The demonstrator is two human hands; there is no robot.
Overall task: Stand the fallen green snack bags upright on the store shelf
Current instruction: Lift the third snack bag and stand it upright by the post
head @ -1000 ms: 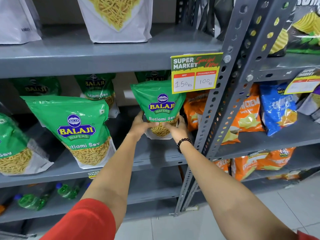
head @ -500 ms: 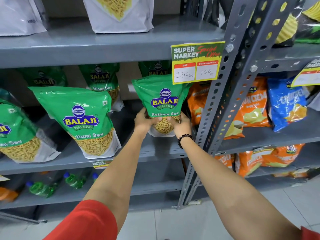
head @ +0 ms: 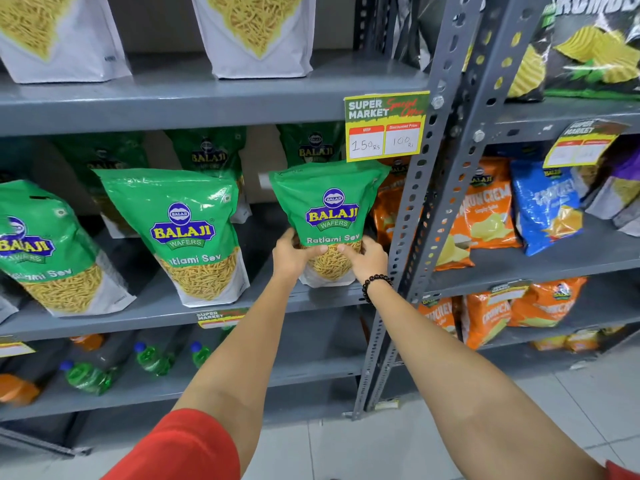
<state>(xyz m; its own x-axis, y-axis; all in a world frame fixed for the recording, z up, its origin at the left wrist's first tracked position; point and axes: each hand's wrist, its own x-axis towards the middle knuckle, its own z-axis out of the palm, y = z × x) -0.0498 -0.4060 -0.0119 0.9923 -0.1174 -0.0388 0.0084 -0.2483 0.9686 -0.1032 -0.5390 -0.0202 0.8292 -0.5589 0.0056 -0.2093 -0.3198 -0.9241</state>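
Green snack bag (head: 329, 216) held upright in both hands at the right end of the grey shelf (head: 166, 311).

Left hand (head: 294, 256) and right hand (head: 365, 259) each have their grip clamped on the bag's lower corners, thumbs across the clear window. Its base rests on the shelf, just below a yellow price tag (head: 384, 126). Two more green bags (head: 187, 233) stand to the left, leaning slightly; a beaded bracelet (head: 375, 284) circles the right wrist.

A yellow price tag (head: 385, 126) hangs at one o'clock; orange chip bags (head: 488, 213) at three, green bottles (head: 86, 375) at eight o'clock.
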